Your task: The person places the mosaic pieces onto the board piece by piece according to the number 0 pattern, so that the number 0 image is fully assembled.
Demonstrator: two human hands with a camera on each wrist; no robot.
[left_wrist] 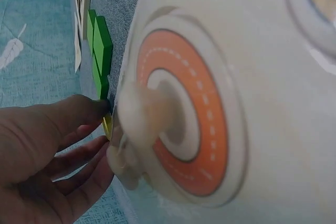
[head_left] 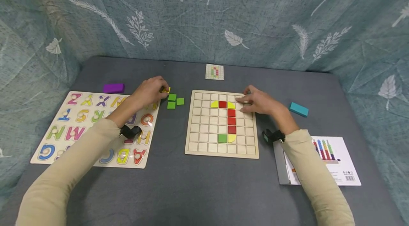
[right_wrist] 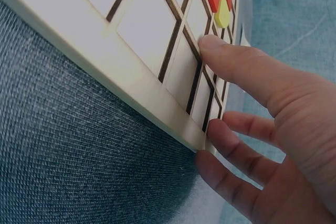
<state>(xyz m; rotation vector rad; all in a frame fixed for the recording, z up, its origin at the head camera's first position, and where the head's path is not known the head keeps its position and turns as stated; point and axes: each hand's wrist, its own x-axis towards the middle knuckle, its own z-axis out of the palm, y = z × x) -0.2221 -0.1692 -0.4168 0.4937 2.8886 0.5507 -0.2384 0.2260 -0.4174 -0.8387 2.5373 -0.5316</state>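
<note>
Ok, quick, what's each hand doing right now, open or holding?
Left hand: closed, pinching a yellow piece.
Right hand: open, fingers relaxed at the grid board, no piece in its grasp.

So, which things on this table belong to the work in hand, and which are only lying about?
Seem to belong: grid board, coloured pieces set on it, yellow piece in the left hand, loose green squares, small pattern card.

Seem to be only lying about: letter board, purple block, teal block, white box.
</note>
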